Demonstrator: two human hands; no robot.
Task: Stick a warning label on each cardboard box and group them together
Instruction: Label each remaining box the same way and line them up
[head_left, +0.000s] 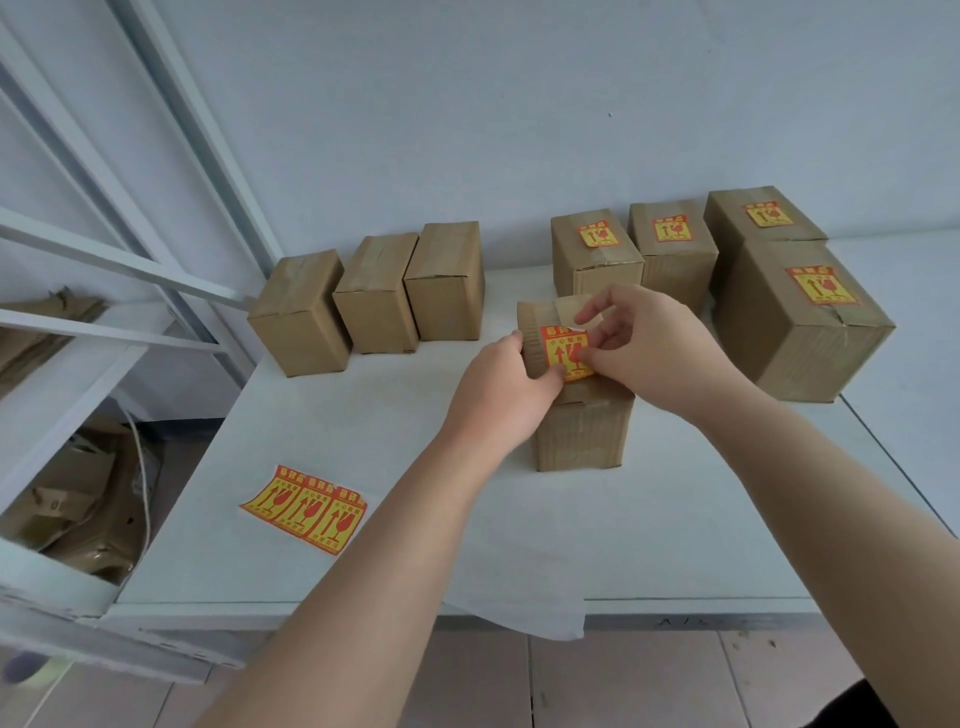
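Reporting from the head view, the sole camera. Observing the centre box standing near the middle of the table. Noting the left hand gripping that box at its nine o'clock side, fingers curled over the top edge, thumb lying against the lower left corner of the warning label. Noting the right hand pinching the label from three o'clock, thumb on the printed face, forefinger hooked over the upper edge beside a white sliver, likely backing paper. Recording the hands as close together and both clamped, one on cardboard, one on sticker. Judging the label as partly laid on the top face and not yet smoothed down. Advising, for a sound result: keeping the left grip firm, preventing any rocking; squaring the sticker to the box edges before committing; pressing from the anchored lower corner outward toward twelve and three o'clock, driving out air; rubbing every corner flat across the tape seam. Logging three bare boxes at ten to eleven o'clock of the work, standing side by side. Logging four labelled boxes at one to two o'clock, grouped close. Logging a strip of spare labels at seven o'clock, lying flat, well apart from both hands. Judging the one o'clock group as the proper destination once stuck.
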